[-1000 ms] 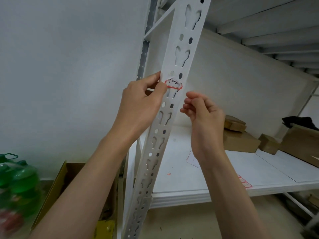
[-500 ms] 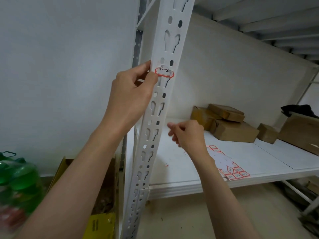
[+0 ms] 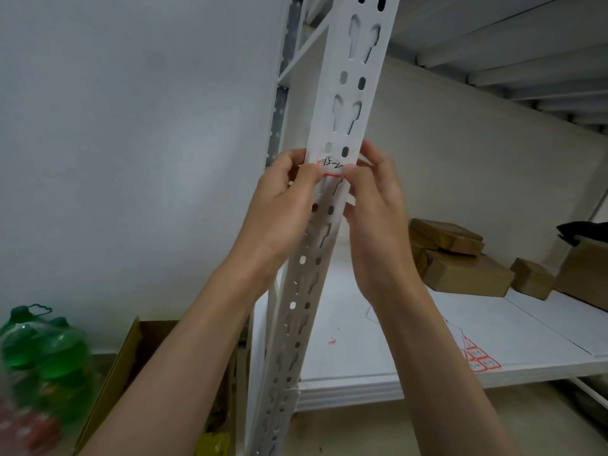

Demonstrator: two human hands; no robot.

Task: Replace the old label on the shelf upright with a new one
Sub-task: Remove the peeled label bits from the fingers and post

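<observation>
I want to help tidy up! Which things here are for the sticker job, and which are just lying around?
For the job: the label on the shelf upright, left hand, right hand, sheet of labels.

Just lying around: brown boxes, green bottles, open carton.

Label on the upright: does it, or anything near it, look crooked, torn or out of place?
The label sits slightly tilted across the upright, its ends covered by the left hand and right hand. A small red scrap lies loose on the shelf board. No tear is visible.
</observation>
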